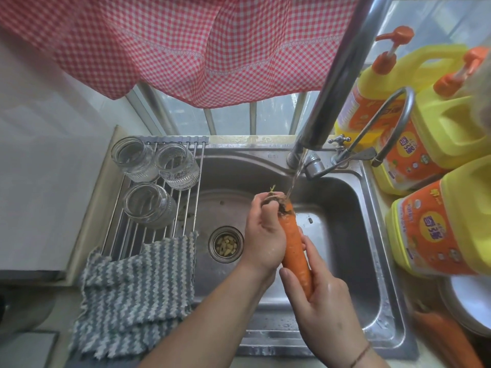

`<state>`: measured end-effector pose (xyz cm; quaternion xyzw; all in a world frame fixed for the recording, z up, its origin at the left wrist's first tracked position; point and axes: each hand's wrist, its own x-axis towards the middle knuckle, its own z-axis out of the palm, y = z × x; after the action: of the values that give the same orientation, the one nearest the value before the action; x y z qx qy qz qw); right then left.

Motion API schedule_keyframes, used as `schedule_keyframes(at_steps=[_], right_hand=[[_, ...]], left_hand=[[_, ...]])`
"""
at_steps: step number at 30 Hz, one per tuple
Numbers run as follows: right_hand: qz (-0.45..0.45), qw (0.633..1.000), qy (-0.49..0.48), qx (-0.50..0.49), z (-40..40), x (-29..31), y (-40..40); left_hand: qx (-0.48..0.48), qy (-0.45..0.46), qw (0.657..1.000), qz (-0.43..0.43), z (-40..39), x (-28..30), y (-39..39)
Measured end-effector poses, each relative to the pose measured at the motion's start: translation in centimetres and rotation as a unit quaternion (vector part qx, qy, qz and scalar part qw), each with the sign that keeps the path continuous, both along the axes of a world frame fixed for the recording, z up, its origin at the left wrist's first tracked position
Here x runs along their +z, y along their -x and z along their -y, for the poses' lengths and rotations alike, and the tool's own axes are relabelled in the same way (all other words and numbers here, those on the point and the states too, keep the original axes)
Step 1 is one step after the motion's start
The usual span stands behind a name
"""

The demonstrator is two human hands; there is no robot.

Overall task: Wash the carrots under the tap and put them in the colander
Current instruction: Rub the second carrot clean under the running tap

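Observation:
A long orange carrot [293, 240] is held over the steel sink [353, 235], its dirty top end under the thin stream of water from the tap [332, 83]. My left hand [261, 232] grips the carrot near its top, fingers curled over the stem end. My right hand [322, 301] holds the lower, pointed end. More carrots [446, 338] lie on the counter at the lower right, beside the rim of a white vessel [467, 304] that may be the colander.
A roll-up rack [186, 208] over the sink's left side carries three glass jars [148, 205] and a striped grey cloth [138, 290]. Yellow detergent bottles [441, 229] crowd the right edge. A second small tap [388, 126] curves behind. The drain strainer [225, 244] holds scraps.

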<state>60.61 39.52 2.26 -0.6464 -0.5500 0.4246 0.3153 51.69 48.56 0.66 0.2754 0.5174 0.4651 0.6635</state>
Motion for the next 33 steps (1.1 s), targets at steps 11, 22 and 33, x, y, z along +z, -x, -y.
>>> schedule_keyframes(at_steps=[11, 22, 33], right_hand=[[-0.015, 1.000, -0.002, -0.010, -0.2, -0.6, -0.8], [0.037, 0.999, -0.026, -0.021, 0.4, -1.4, -0.1], [0.012, 1.000, -0.009, -0.015, 0.3, -1.4, -0.3]], left_hand=[[-0.063, -0.038, 0.997, 0.034, 0.1, -0.6, 1.0], [-0.057, -0.058, 0.996, 0.046, 0.4, -0.6, 0.3], [-0.039, 0.060, 0.995, 0.064, -0.2, -0.7, 0.6]])
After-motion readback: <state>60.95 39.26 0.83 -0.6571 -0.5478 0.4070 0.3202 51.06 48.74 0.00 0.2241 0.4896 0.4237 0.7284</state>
